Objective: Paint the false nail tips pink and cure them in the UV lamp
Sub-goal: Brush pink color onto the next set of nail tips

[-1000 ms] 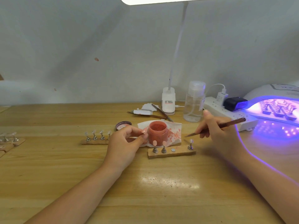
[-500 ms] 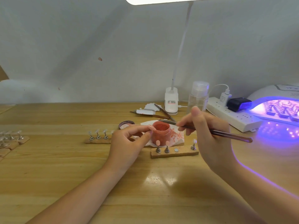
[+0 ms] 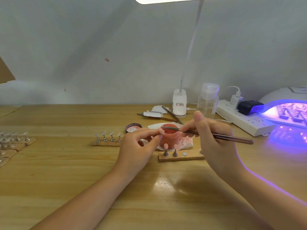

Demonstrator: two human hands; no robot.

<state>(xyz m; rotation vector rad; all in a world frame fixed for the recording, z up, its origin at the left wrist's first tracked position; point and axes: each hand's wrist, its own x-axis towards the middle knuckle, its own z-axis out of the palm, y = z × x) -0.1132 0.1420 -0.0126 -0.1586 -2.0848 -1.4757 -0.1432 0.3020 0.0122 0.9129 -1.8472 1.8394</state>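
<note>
The wooden bench [image 3: 66, 188] is filling the lower half of the view, with open bare wood lying along its near edge between the two forearms. One UV lamp [image 3: 289, 112] is glowing violet at the right edge, cut off by the frame; strips inside it are showing, too blurred to count. One white power strip [image 3: 244, 120] is lying beside it toward the back edge, and one clear bottle [image 3: 207, 100] and one desk lamp base [image 3: 179, 103] are standing near the back edge.

The right hand [image 3: 214, 143] is pinching one brush [image 3: 232, 137] between thumb and fingers, its tip lying across the mouth of the single pink paint jar [image 3: 170, 136] at mid-bench. The left hand [image 3: 137, 146] is holding one small pink nail tip [image 3: 160, 130] between thumb and forefinger at the jar's rim. The jar lid [image 3: 133, 127] is lying just behind that hand.

In front of the jar, one wooden strip [image 3: 181, 157] is carrying two painted pink tips [image 3: 166, 145] on stands, its right end being hidden by the right hand. Another strip [image 3: 106, 143] to the left is carrying four clear tips. More strips [image 3: 11, 146] are lying at the left edge, cut off and hard to count.
</note>
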